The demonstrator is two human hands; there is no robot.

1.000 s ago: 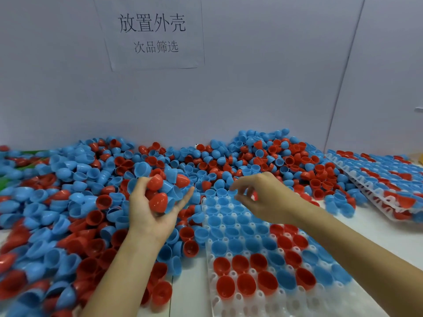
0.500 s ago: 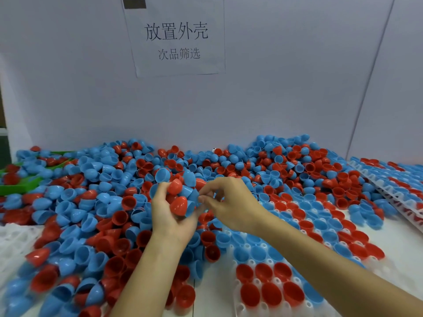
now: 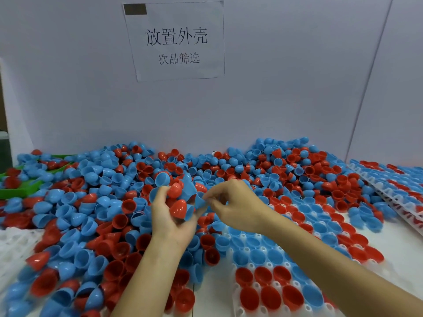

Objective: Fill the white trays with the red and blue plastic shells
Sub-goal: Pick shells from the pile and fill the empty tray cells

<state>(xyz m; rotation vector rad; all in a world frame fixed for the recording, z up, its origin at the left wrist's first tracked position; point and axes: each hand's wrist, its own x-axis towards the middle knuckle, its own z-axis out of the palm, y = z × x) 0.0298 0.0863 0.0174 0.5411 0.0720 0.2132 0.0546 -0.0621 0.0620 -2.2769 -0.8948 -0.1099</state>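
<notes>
Hands [image 3: 174, 216] over shell-strewn white table [image 3: 402, 255]

Left hand [image 3: 170, 221] cradles shells [image 3: 180, 197] — right hand [image 3: 231, 207] apparently pinching one.

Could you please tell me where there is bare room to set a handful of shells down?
Bare tabletop lies right of the front tray, below the stacked trays. A thin strip separates that tray from the crowded loose shell pile.
</notes>
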